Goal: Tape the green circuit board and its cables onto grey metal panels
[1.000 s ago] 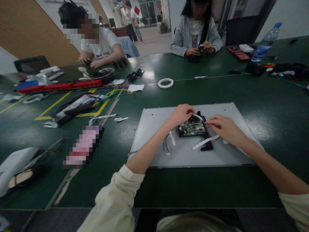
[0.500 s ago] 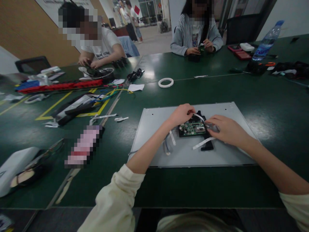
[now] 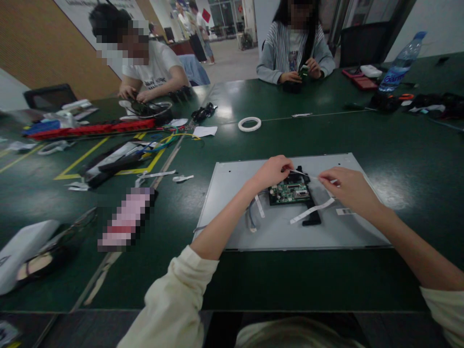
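Note:
A grey metal panel lies flat on the green table in front of me. On it sits a small green circuit board on a black mount. My left hand rests at the board's upper left, fingers pinched on one end of a thin white strip. To the right of the board, my right hand pinches the strip's other end and holds it stretched above the board. Another white ribbon strip lies across the black mount below the board.
A white tape roll lies beyond the panel. To the left are a red power strip, coloured wires, dark tools and a blurred pink object. Two people work across the table. A water bottle stands far right.
My right hand has moved right and slightly up, away from the board, drawing the white strip taut. My left hand has stayed in place.

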Available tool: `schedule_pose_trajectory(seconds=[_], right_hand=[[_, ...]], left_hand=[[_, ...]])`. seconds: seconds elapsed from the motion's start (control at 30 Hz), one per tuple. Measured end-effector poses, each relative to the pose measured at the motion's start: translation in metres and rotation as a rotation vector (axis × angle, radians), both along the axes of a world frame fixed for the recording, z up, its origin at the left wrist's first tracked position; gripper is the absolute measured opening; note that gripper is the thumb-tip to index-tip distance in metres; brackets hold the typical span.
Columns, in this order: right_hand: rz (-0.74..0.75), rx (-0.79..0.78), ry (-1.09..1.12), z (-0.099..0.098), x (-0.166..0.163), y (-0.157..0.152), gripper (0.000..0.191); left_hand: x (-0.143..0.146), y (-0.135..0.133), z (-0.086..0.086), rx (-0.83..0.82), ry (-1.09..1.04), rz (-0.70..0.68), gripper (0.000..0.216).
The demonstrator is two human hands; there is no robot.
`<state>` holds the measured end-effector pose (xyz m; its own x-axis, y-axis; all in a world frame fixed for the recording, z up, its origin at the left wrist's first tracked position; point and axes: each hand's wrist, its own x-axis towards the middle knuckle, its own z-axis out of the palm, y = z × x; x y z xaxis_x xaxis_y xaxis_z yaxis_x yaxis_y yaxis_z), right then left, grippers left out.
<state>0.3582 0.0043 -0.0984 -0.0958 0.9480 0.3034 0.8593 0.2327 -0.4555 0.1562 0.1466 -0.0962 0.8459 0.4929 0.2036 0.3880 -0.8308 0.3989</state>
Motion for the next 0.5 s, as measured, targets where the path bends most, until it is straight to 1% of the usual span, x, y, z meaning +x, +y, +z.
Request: schedule_pose_trajectory(seconds=[0.13,0.23,0.3,0.4,0.5], right_hand=[[-0.049,0.002,0.153,-0.001,-0.004,0.0,0.02],[-0.094,-0.051,0.267,0.0,-0.007,-0.001,0.02],[-0.132,-0.096,0.365,0.0,-0.009,-0.001,0.021],[-0.173,-0.152,0.51,0.0,-0.01,0.0,0.024],[-0.179,-0.176,0.568,-0.003,-0.01,0.0,0.025]], left_hand=[[0.0,0.0,-0.001,-0.003,0.004,0.001,0.02],[0.0,-0.002,0.001,0.001,0.004,-0.011,0.021],[0.0,-0.006,0.005,0.021,-0.022,-0.028,0.023],[0.003,-0.016,0.015,0.056,-0.098,-0.102,0.024],[0.01,-0.027,0.023,0.064,-0.111,-0.206,0.023]])
